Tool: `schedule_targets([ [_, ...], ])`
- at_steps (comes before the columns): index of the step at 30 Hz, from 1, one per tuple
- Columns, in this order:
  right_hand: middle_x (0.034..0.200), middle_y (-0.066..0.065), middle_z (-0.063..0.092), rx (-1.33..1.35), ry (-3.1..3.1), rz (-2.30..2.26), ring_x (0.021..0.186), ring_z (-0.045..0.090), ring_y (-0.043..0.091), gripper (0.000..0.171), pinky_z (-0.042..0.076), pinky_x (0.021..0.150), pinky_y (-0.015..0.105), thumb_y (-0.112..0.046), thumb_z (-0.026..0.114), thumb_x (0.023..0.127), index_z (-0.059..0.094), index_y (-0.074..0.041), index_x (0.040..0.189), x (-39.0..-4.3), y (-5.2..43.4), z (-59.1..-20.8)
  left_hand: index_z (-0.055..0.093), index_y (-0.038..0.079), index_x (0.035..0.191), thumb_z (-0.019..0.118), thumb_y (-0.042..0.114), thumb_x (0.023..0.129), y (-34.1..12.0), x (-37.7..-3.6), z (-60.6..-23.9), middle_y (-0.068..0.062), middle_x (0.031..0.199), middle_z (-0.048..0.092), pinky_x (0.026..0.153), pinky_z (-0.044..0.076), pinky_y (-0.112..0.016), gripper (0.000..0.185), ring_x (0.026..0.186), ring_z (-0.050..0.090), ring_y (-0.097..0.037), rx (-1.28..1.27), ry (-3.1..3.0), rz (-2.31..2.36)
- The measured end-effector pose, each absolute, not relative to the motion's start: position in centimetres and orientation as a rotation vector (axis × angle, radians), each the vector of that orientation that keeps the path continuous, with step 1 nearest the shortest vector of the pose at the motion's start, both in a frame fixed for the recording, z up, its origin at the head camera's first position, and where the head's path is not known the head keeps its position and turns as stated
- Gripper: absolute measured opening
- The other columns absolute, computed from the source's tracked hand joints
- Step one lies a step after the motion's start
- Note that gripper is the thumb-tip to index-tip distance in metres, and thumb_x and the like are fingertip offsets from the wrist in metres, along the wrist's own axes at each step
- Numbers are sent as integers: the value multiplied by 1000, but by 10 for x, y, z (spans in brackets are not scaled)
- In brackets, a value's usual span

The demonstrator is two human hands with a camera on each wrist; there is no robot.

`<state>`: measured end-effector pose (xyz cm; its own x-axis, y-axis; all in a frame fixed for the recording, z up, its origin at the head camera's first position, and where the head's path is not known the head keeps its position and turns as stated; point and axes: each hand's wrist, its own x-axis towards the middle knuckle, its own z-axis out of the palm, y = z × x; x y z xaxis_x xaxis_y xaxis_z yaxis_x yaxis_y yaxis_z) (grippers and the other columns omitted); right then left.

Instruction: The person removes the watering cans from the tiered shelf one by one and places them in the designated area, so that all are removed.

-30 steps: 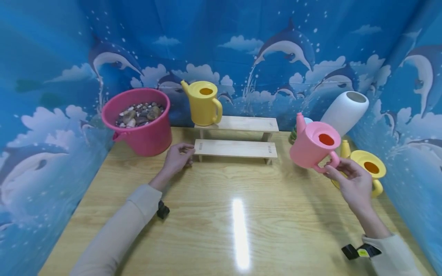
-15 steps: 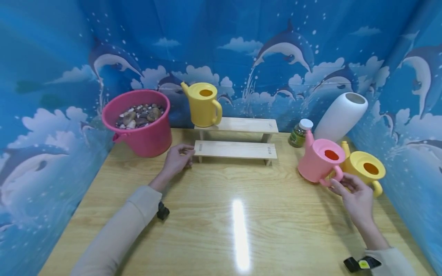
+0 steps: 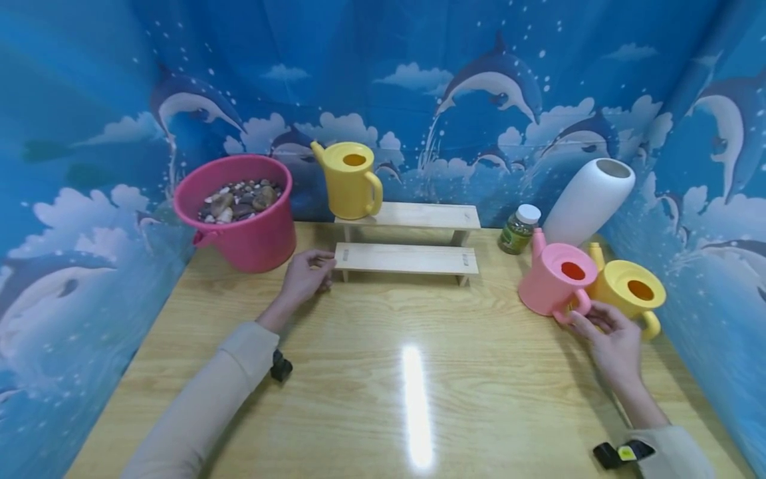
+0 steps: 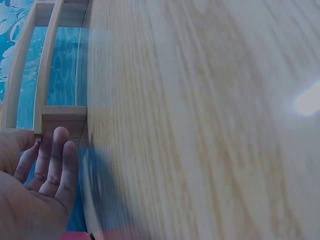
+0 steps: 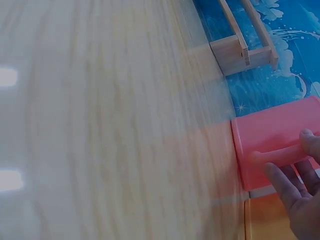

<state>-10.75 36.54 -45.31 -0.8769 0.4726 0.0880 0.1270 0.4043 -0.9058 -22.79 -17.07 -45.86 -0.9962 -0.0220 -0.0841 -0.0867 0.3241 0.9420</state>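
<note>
At the right of the table a pink watering can (image 3: 552,283) stands upright, its spout toward the back. My right hand (image 3: 612,342) holds its handle (image 5: 280,155) between thumb and fingers. A yellow watering can (image 3: 628,289) stands close on its right, partly hidden. My left hand (image 3: 306,276) pinches the left end of the lower board of a two-step wooden shelf (image 3: 407,258); in the left wrist view the thumb lies at the board's end (image 4: 38,127) with the fingers below. On the upper step's left end sits another yellow watering can (image 3: 350,183).
A pink bucket (image 3: 257,243) of pebbles stands at the back left. Behind the pink can are a white-lidded jar (image 3: 517,233) and a leaning white vase (image 3: 589,203). A dolphin-print curtain (image 3: 383,80) encloses the back and sides of the wooden table (image 3: 335,386).
My right hand has lowered the pink watering can onto the table, slightly rightward and nearer, uncovering the jar. Over the last half second it barely moves. My left hand stays at the shelf.
</note>
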Motion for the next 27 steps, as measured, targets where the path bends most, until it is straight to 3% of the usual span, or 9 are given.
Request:
schedule_targets([
  [6, 92, -35, 65, -543, -2367, 1456, 85, 64, -14, 31, 56, 71, 3, -18, 81, 94, 73, -15, 124, -104, 367, -452, 69, -2, 131, 66, 16, 105, -170, -229, -458, -25, 115, 70, 63, 66, -24, 32, 62, 68, -9, -107, 2526, 1779],
  [13, 88, -11, 75, -484, -2062, 1740, 73, 74, 1, 32, 64, 61, 17, -4, 82, 90, 72, -2, 121, -96, 367, -432, 69, -2, 132, 66, 17, 105, -170, -227, -456, -25, 117, 70, 64, 67, -25, 33, 63, 69, -9, -113, 2532, 1753],
  [20, 100, -28, 71, -326, -2392, 1427, 88, 68, -8, 38, 59, 71, 6, -20, 78, 97, 70, -7, 131, -101, 345, -407, 68, -2, 134, 66, 17, 105, -171, -227, -456, -22, 117, 70, 63, 66, -23, 34, 63, 68, -8, -128, 2538, 1737],
  [27, 99, -26, 72, 33, -2375, 1486, 87, 70, -6, 34, 62, 73, 9, -10, 76, 98, 68, 3, 128, -128, 299, -394, 69, -1, 132, 66, 17, 105, -169, -229, -457, -20, 114, 70, 63, 66, -23, 33, 62, 67, -6, -134, 2545, 1731],
])
